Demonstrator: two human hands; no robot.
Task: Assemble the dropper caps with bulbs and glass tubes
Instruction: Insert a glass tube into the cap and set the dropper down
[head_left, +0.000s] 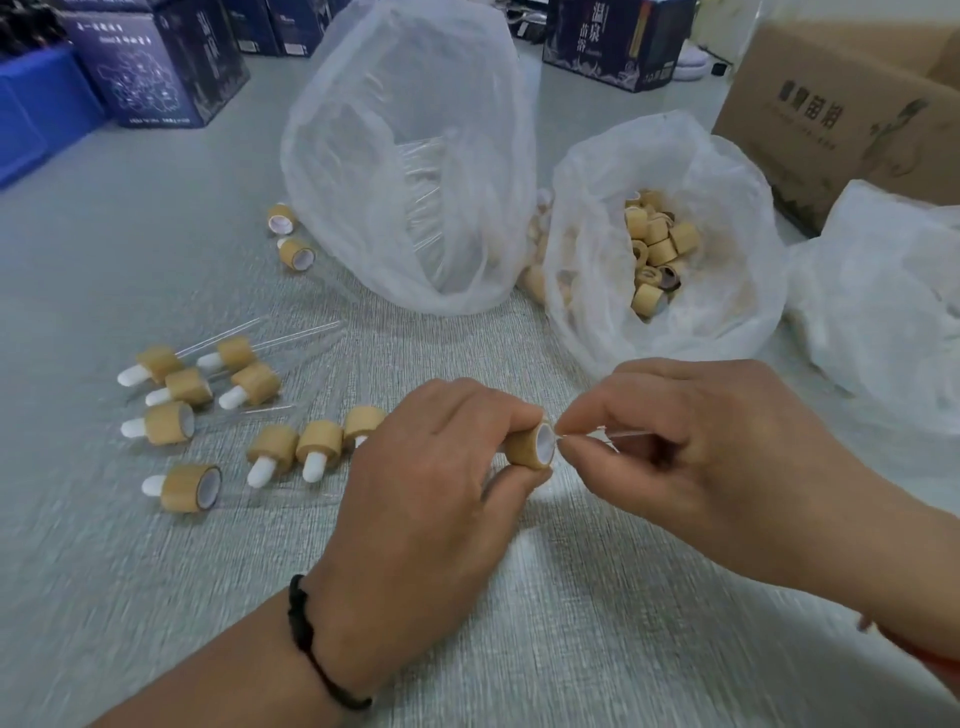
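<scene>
My left hand (431, 467) grips a bamboo-coloured dropper cap (527, 447) with its white-lined opening turned to the right. My right hand (691, 441) pinches a thin clear glass tube (605, 432), whose tip sits at the cap's opening. Several caps with white bulbs (182, 486) lie on the grey surface to the left, some with glass tubes (306, 332) sticking out. A white bag (571, 291) to the right holds several loose caps (654, 244). A taller translucent bag (374, 156) behind holds glass tubes, seen faintly through the plastic.
Dark blue printed boxes (161, 67) stand at the back left and back centre. A brown cardboard box (831, 119) stands at the back right. Another white plastic bag (883, 312) lies at the right edge. Two caps (291, 239) lie left of the tall bag.
</scene>
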